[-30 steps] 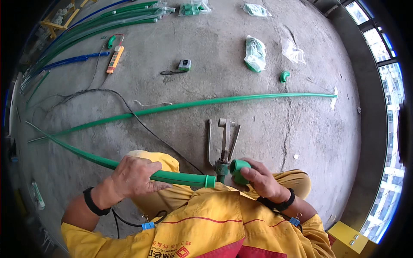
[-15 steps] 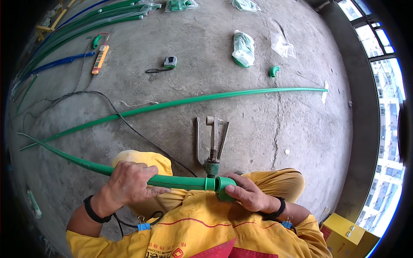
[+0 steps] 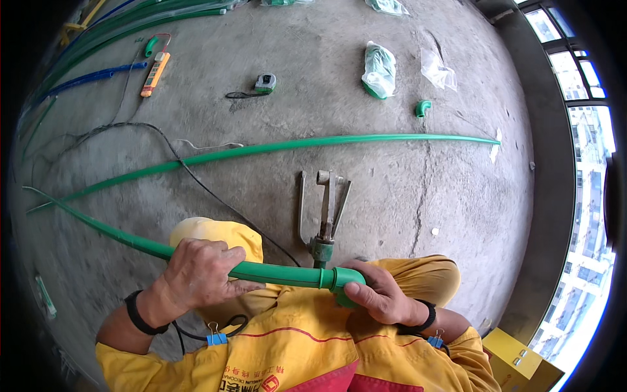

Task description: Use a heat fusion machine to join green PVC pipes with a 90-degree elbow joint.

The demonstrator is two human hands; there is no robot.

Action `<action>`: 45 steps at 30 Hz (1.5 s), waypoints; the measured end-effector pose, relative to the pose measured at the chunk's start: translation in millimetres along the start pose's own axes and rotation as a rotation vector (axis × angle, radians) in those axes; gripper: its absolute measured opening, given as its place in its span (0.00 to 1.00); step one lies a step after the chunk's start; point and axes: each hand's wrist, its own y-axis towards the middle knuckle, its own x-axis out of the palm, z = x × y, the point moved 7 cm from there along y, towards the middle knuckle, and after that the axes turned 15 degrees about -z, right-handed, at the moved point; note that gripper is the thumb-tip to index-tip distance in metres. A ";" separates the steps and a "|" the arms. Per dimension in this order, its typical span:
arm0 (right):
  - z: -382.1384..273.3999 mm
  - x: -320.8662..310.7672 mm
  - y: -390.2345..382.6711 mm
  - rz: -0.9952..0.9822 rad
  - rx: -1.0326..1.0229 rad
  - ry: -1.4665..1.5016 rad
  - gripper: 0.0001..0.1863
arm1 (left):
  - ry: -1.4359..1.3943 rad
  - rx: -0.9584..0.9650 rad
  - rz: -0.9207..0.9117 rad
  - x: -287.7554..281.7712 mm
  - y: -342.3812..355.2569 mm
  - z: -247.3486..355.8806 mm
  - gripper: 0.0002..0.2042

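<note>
Head view, looking down: the left hand [image 3: 199, 271] has its grip clenched around a long green pipe [image 3: 274, 273], fingers wrapped over the top, knuckles up. The right hand [image 3: 382, 294] is closed on a green elbow fitting [image 3: 343, 281] seated on that pipe's end, the palm cupping its far side. The pipe runs from the fitting near the centre-bottom out toward 9 o'clock, bending across a yellow-clad knee [image 3: 219, 235].

Just above the fitting, toward 12 o'clock, a metal welding tool on its folding stand [image 3: 323, 209] rests on the bare concrete floor [image 3: 392, 170]. A second green pipe [image 3: 294, 147] lies across the floor from 9 to 2 o'clock, with a black cable [image 3: 196, 179] crossing under it. Farther out at 12 o'clock sit a tape measure [image 3: 264, 82], a plastic bag of green fittings [image 3: 379, 68] and a loose green elbow [image 3: 422, 108]; an orange hand tool [image 3: 155, 73] lies at 11 o'clock beside a bundle of pipes. Windows [image 3: 581, 130] line the edge at 3 o'clock.

How deep the pipe sits inside the fitting is hidden by the right fingers (the joint shows only as a collar). A yellow box [image 3: 522, 366] at 5 o'clock is cut off by the rim.
</note>
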 end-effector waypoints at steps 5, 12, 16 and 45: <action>-15.0 6.0 -2.0 -0.051 0.002 -0.303 0.20 | 0.014 0.006 0.053 11.0 -10.5 5.5 0.28; -8.1 16.3 0.2 -0.096 0.023 -0.302 0.18 | 0.062 0.044 0.159 13.7 -18.2 10.5 0.29; -7.4 18.9 3.5 -0.082 -0.014 -0.340 0.18 | 0.053 0.060 0.168 18.1 -18.9 8.9 0.29; 3.3 24.2 17.9 -0.174 -0.048 -0.534 0.21 | 0.115 0.059 0.215 27.3 -27.3 4.4 0.29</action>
